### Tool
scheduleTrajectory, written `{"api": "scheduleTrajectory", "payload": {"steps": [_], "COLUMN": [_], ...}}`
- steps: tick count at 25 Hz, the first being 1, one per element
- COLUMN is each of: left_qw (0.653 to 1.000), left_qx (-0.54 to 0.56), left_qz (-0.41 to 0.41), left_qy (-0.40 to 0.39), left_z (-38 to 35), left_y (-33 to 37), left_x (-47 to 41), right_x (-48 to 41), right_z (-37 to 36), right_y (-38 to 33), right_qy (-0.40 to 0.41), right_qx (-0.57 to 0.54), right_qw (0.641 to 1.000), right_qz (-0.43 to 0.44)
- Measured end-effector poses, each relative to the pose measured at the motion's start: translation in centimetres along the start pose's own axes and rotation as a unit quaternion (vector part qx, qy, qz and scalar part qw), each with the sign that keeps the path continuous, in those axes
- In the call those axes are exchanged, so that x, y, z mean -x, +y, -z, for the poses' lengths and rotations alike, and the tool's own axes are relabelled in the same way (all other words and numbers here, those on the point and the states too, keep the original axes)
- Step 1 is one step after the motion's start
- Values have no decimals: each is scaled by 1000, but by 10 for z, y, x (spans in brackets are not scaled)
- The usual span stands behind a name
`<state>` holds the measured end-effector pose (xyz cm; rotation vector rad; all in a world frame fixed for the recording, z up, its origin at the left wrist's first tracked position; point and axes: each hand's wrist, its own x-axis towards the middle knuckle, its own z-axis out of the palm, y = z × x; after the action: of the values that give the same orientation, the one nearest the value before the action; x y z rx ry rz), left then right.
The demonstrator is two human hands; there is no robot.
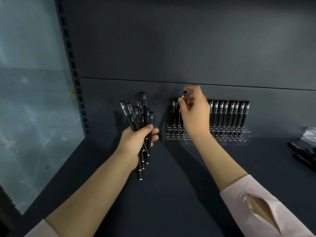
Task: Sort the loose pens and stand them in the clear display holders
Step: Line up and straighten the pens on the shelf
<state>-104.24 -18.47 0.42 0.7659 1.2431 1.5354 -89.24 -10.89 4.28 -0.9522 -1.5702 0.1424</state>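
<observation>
Left hand [135, 142] grips a bundle of black capped pens [138, 117]; at its 2 o'clock, right hand [195, 112] pinches one black pen [182, 95] at the clear acrylic holder [177, 141].

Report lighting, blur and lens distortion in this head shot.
Head view: dim light, the standing pens merging with the dark back panel; the right hand and the pen it pinches are motion-blurred; wide-angle distortion bows the slotted upright at left; loose pens at the right edge look soft.

Crinkled plastic wrap [309, 134] lies on a dark shelf [179, 182].
</observation>
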Motion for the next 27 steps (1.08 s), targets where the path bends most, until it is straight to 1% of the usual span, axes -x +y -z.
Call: {"api": "scheduleTrajectory", "payload": {"steps": [2, 5, 6, 9, 14, 17, 20, 24, 25, 27], "left_qw": [1000, 999, 999, 1000, 1000, 1000, 1000, 997, 996, 995], "left_qx": [12, 26, 26, 20, 17, 13, 7, 8, 12, 21], "left_qz": [5, 19, 20, 16, 22, 20, 16, 39, 45, 49], "left_qy": [3, -1, -3, -5, -8, -16, -21, -60, -70, -82], "left_z": [1, 2, 2, 4, 2, 1, 0, -1, -1, -3], "left_y": [0, 0, 0, 0, -3, -5, -6, -5, -5, -5], "left_x": [0, 2, 3, 2, 3, 4, 4, 5, 5, 7], "right_x": [0, 0, -2, -6, -5, -5, -3, -2, -2, -1], "right_z": [-5, -11, -13, -11, -2, 1, 4, 7, 8, 11], "right_y": [5, 12, 14, 19, 27, 30, 30, 19, 15, 7], "right_qy": [-32, -123, -139, -149, -169, -175, -184, -140, -150, -212], "right_qx": [28, 98, 120, 162, 188, 158, 135, 74, 48, -6], "right_qw": [999, 987, 982, 971, 961, 965, 970, 986, 987, 977], "right_qz": [21, 41, 54, 89, 114, 117, 88, 52, 27, -36]}}
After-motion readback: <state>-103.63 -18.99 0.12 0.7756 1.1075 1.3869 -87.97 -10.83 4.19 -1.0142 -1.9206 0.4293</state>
